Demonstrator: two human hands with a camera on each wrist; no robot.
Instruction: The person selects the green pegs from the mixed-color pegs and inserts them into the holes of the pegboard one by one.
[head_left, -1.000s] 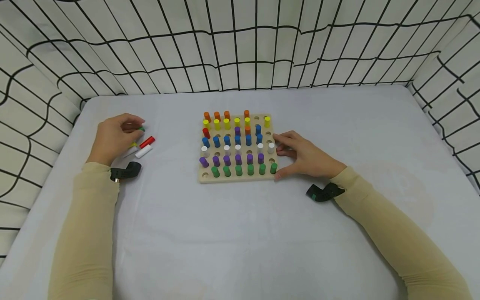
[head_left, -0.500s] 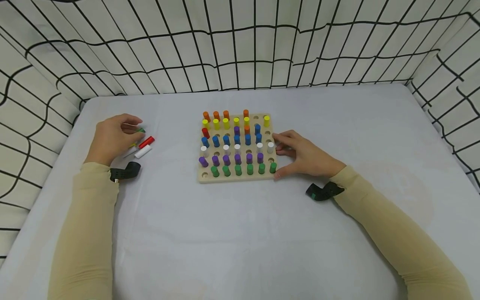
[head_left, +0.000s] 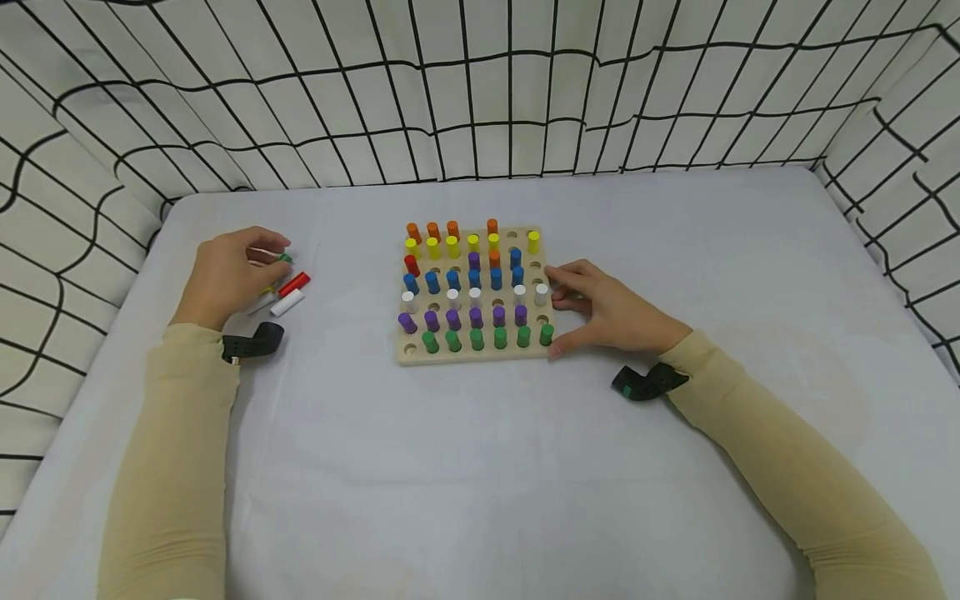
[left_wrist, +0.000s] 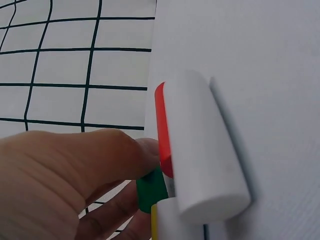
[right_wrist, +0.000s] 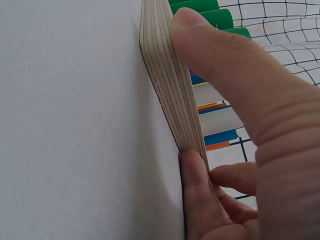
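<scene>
A wooden pegboard (head_left: 480, 359) lies on the table, with rows of coloured pegs standing in its holes. On the left my left hand (head_left: 228, 279) pinches a green peg (left_wrist: 152, 191); the thumb tip is on it, and part of the grip is hidden. Close by lie a red peg (head_left: 294, 284), a white peg (head_left: 287, 302), another white one and a yellow one, partly behind the hand. My right hand (head_left: 618, 312) touches the board's right edge, thumb near the front corner and fingertips farther back. In the right wrist view the layered board edge (right_wrist: 167, 82) shows.
A white cloth (head_left: 480, 467) covers the table. Black wire grid panels (head_left: 480, 96) rise along the back and both sides. Some board holes (head_left: 513, 236) hold no peg. Each wrist carries a black camera mount (head_left: 253, 341).
My left hand shifts very slightly to the right around the green peg. The right hand and the pegboard stay in place.
</scene>
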